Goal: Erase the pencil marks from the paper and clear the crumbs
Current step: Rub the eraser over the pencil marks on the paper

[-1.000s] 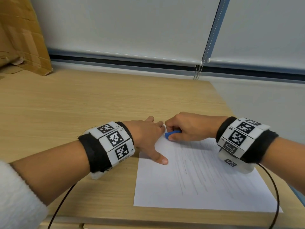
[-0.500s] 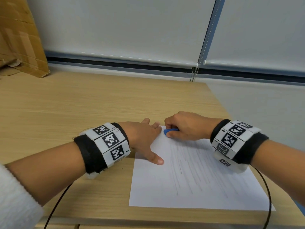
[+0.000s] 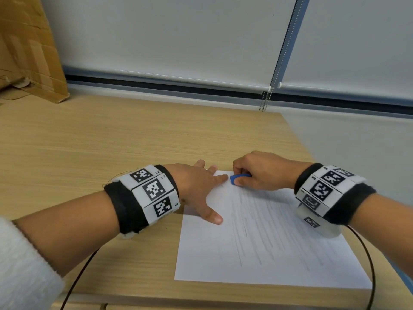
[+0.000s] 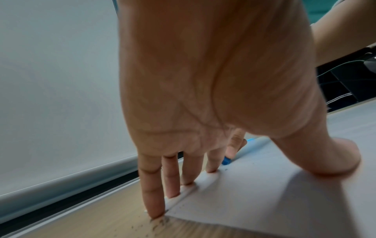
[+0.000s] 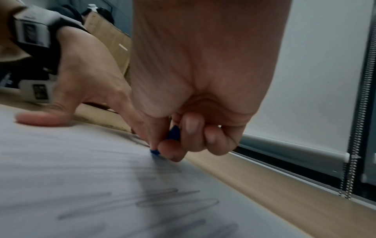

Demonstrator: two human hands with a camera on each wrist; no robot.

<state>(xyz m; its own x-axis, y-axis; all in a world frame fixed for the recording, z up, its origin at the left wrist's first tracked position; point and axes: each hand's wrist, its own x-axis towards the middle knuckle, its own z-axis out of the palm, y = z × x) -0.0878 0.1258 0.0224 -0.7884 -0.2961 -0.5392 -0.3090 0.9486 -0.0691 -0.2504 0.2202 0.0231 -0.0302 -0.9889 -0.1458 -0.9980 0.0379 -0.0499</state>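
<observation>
One sheet of white paper (image 3: 263, 249), flat on a light wooden table (image 3: 111, 148) with fine straight grain; one small blue eraser (image 3: 237, 178); two hands; two wristbands (image 3: 147, 193) of black fabric carrying white square tags with black patterns, one on each wrist. Many thin grey pencil marks (image 3: 257, 231) over the sheet – long, nearly parallel strokes, in the right wrist view looped like zigzags.

Left hand (image 3: 196, 186) spread flat, fingers straight and a little apart, pressing the far left corner of the paper; thumb stretched out to the side, also on the sheet. In the left wrist view, little finger tip just off the paper edge on the wood, beside a small scatter of dark crumbs (image 4: 160, 223).

Right hand (image 3: 261, 171) curled, pinching the eraser between thumb and index finger, the other fingers folded behind. Eraser wedge-shaped, smooth, its lower tip touching the paper near the far edge – just beside the left index fingertip, between the two hands.

Behind the table two pale roller blinds with one bead chain (image 3: 279, 54), and brown cardboard (image 3: 29, 50) at the far left.
</observation>
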